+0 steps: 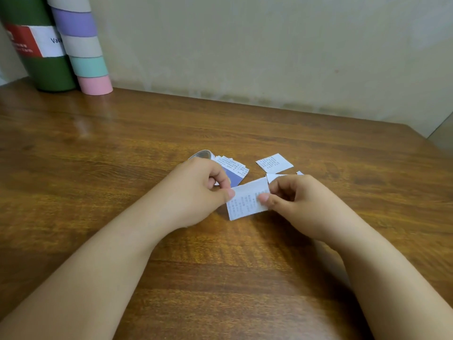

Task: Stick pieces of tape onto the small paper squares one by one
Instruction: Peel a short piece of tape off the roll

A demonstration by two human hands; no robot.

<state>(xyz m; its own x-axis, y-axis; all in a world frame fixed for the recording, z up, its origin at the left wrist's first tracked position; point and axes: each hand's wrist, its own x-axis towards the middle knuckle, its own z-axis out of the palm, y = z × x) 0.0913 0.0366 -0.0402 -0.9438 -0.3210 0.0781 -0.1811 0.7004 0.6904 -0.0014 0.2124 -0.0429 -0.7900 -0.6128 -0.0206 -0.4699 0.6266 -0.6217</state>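
A: Starting with the surface: one wooden table (98, 148), brown grain, glossy, running to a pale plaster wall (245, 45) on the far side. The wall is stained along its base.

B: Standing items?

A: Two, far left, against the wall. One dark green canister (46, 72) with a red and white label. One striped tube (83, 50) just beside it on the right, banded purple, grey, teal and pink.

B: Paper?

A: One printed paper square (246, 201) held at mid-table, between both hands. One loose square (274, 163) lying flat beyond the right hand. One small stack of printed slips (234, 169), part blue, beyond the left hand; count of slips cannot be told. Further white corners (273, 177) show behind the right hand's knuckles.

B: Tape?

A: One clear roll (202, 154), mostly hidden behind the left hand.

B: Grips?

A: Left hand (196, 190), fingers curled, thumb tip pinching the held square's left edge. Right hand (294, 202), fingers curled, thumb pressed on the square's right part, pinching it.
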